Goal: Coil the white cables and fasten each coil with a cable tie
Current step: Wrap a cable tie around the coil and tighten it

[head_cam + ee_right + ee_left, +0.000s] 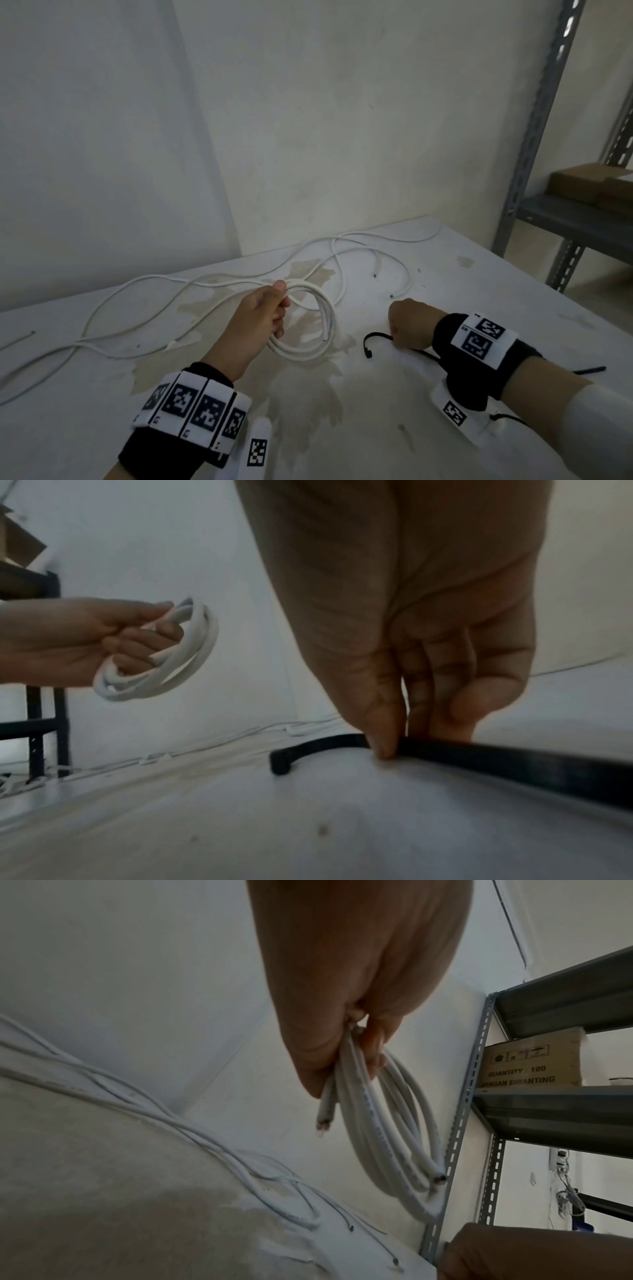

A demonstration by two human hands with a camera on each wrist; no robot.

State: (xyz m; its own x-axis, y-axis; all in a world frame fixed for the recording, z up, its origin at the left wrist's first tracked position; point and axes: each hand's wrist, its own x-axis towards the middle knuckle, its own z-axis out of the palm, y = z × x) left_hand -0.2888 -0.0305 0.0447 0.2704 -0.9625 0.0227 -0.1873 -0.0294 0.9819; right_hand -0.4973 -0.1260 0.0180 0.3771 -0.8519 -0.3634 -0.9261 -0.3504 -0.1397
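Observation:
My left hand (270,315) grips a small coil of white cable (322,329) and holds it just above the table; the coil (394,1129) hangs from thumb and fingers, with two cut ends showing. To its right, my right hand (407,329) pinches a black cable tie (371,342) against the table top. In the right wrist view the thumb and fingers (387,739) clamp the tie (308,746), whose head curls up at the left end. The held coil (178,653) shows there at the left.
Several loose white cables (191,284) trail over the stained white table (342,411) toward the wall corner. A grey metal shelf rack (565,219) with a cardboard box (531,1064) stands at the right. Another black tie (589,370) lies behind my right wrist.

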